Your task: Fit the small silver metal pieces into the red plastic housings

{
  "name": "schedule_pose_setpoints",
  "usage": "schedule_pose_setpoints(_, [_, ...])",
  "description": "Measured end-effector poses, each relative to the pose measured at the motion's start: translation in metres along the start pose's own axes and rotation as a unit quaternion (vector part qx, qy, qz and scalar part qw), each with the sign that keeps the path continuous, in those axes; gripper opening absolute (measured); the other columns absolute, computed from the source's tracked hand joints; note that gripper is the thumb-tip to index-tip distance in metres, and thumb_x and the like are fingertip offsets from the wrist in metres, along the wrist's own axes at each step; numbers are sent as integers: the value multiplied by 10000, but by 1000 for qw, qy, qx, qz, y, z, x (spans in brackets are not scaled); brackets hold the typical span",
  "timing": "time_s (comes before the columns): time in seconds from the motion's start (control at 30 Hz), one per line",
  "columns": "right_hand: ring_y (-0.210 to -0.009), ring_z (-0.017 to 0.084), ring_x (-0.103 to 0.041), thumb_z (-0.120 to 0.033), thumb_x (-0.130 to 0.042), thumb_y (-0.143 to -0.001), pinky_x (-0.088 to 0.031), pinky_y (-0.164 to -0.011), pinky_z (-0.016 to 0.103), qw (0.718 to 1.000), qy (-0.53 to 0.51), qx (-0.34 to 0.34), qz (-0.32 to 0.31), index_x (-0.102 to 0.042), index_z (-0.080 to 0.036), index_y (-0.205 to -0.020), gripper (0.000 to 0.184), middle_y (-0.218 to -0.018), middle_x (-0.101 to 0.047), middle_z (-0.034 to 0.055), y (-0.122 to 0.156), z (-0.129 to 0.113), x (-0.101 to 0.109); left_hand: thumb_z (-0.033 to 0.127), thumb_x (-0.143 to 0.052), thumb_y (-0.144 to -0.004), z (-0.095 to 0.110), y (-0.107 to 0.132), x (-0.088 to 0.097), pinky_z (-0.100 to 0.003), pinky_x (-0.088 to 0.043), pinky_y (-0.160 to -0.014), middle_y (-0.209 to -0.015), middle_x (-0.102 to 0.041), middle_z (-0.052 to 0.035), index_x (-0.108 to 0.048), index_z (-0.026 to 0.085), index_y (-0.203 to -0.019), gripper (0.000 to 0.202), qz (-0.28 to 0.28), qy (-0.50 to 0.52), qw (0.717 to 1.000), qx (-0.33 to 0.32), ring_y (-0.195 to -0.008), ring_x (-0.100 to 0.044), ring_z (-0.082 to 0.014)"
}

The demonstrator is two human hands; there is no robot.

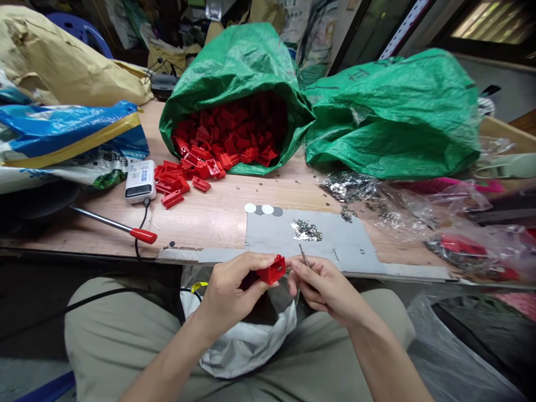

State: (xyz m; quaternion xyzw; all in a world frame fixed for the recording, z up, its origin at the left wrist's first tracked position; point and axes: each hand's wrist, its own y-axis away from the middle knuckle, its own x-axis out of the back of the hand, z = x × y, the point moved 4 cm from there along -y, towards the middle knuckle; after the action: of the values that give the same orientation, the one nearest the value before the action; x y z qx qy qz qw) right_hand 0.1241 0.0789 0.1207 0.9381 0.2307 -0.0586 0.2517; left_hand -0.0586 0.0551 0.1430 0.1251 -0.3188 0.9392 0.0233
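Observation:
My left hand point(228, 285) pinches a small red plastic housing point(273, 270), its open end turned to the right. A small shiny metal bit shows inside that opening. Close beside it, my right hand point(324, 285) has its fingers closed on a slim metal tool point(304, 255), which looks like tweezers and points up and away. The right fingertips come near the red housing; whether they touch it I cannot tell. Beyond the hands, a pile of small metal pieces point(307, 230) lies on a grey sheet point(272, 234). Between my legs hangs an open white bag point(247, 349).
A green sack point(234, 61) spills red housings point(205, 162) onto the table point(209, 218). Another green sack point(393, 117) stands right, near bagged metal parts point(352, 187). Left are a white power bank point(140, 181) with a cable and a red-handled rod point(142, 235).

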Motion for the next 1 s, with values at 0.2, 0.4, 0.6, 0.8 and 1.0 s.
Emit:
schedule_pose_setpoints(0.2, [-342,-13,-218,-485,-837,-726,-152,-317,138,998,-49,-44,16,-621,-148,-905,439,-553,-601,-38,2,18,-10,25,-724,-808,3,9,0,-245,-612,-866,-1037,-780,-80,-662,186,-1078,321,-25,43,999,1,-986,-748,-177])
schedule_pose_setpoints(0.4, [-324,-5,-228,-505,-807,-745,-171,-304,146,998,-56,-36,13,-636,-135,-925,445,-541,-628,-16,5,24,-15,40,-778,-760,-7,22,0,-241,-622,-848,-1037,-786,-62,-714,204,-1043,333,-2,126,984,129,-973,-756,-186])
schedule_pose_setpoints(0.6, [-352,1,-112,-529,-818,-675,-131,-320,160,993,-97,-65,34,-599,-169,-861,460,-459,-455,-106,3,27,-20,143,-832,-743,-30,26,-12,-250,-625,-852,-1011,-790,-54,-706,191,-988,279,37,263,936,230,-956,-763,-191])
schedule_pose_setpoints(0.8, [-484,133,-512,-460,-634,-838,-374,-492,254,890,350,67,283,-707,-165,-920,315,-629,-657,30,-10,-14,24,154,-728,-851,-40,6,-2,-293,-595,-918,-1098,-766,-51,-698,222,-1118,277,22,46,990,133,-1011,-734,-177])
schedule_pose_setpoints(1.0, [-762,285,-696,-300,-558,-904,-407,-629,324,635,688,26,349,-747,-169,-925,231,-799,-757,123,-36,-42,31,157,-638,-914,-53,-4,-7,-334,-571,-910,-1125,-739,-75,-656,221,-1217,311,-39,-67,995,59,-1036,-699,-193])
